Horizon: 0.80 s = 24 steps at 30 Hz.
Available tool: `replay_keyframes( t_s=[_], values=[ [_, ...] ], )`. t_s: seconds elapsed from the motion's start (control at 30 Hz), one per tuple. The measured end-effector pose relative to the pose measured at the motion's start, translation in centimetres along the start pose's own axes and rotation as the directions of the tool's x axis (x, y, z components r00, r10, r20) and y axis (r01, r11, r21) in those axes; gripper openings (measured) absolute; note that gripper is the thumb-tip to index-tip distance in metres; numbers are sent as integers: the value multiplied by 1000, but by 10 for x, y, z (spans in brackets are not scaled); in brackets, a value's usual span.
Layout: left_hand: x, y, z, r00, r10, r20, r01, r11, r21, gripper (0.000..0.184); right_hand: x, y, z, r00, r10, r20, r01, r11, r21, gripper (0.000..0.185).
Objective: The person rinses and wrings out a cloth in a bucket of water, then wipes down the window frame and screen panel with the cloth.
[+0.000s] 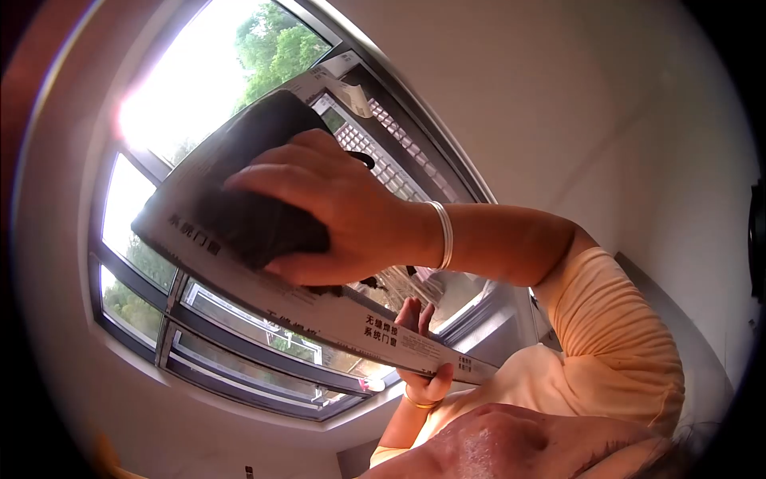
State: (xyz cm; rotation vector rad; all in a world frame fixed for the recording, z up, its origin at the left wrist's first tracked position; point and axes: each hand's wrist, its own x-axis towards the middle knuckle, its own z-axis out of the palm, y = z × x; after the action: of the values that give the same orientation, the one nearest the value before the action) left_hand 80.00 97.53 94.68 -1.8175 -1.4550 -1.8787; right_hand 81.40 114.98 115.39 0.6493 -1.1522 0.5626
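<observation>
A window sash frame (383, 334) with printed white protective film runs diagonally across the head view. My right hand (343, 203), with a silver bracelet at the wrist, presses a bunched black cloth (255, 227) against the broad near end of this frame. Its fingers are bent over the cloth, the thumb on the near side. Farther down the same frame, my left hand (429, 385) grips the edge, thumb on one face and fingertips showing beyond the other. A thin gold-coloured band circles that wrist. A torn flap of film (355, 97) hangs loose near the sash's upper corner.
Behind the sash is a dark-framed window (171, 315) with several panes, trees (279, 44) and strong glare outside. Tiled building walls (391, 172) show through the glass. A plain wall (606, 104) borders the opening on the right.
</observation>
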Motion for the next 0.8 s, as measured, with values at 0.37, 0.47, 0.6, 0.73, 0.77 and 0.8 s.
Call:
replay_keyframes(
  t_s=[0.37, 0.47, 0.6, 0.73, 0.77, 0.8],
  values=[
    [-4, -13, -36, 997, -4, -75, 3, 1000, -18, 88, -26, 171, 21, 752, 653, 85, -658, 752, 44, 59],
    [-6, -14, -43, 985, -12, -174, 10, 1000, -17, 86, -26, 191, 32, 708, 705, 34, -698, 707, -112, 72],
    [-13, -17, -48, 980, -31, -198, 33, 999, 4, 86, -46, 110, 31, 879, 475, 45, -462, 871, -169, 64],
    [-14, -15, -43, 975, -39, -219, 48, 998, 37, 88, -65, 17, 25, 986, -20, 166, 4, 995, 95, 66],
    [-13, -15, -42, 973, -37, -226, 48, 998, 45, 88, -63, 3, 22, 976, -107, 191, 87, 990, 111, 69],
    [-12, -15, -41, 972, -35, -233, 49, 997, 54, 89, -60, 4, 21, 976, -109, 190, 90, 990, 110, 69]
  ],
)
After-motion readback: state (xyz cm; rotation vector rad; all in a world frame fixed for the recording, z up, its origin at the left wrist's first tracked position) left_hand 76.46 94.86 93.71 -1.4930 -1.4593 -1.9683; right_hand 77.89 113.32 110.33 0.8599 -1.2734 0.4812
